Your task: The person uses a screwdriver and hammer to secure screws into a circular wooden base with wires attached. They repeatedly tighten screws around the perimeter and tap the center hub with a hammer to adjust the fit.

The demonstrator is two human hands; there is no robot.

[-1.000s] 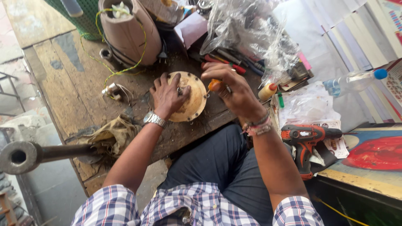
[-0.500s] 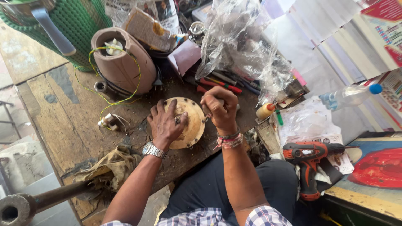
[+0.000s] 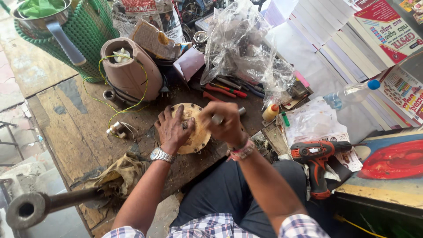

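Note:
A round tan metal plate [image 3: 194,140] lies on the worn wooden bench [image 3: 79,141] in front of me. My left hand [image 3: 172,130], with a wristwatch, presses flat on the plate's left side, fingers spread. My right hand [image 3: 224,123] is closed around a metal tool [image 3: 220,118] with a grey cylindrical end that sticks out to the right, held over the plate's middle. The tool's tip is hidden under my fingers.
A brownish appliance housing [image 3: 128,72] with yellow-green wire stands behind the plate. Red-handled pliers and screwdrivers [image 3: 224,90] lie under a clear plastic bag [image 3: 246,48]. An orange cordless drill [image 3: 319,156] rests at right, a small glue bottle [image 3: 269,112] beside it. A green basket [image 3: 88,35] and iron pipe [image 3: 39,205] sit left.
My right hand has moved left over the plate's middle and turned, its tool now pointing right. My left hand stays on the plate. The view has shifted downward.

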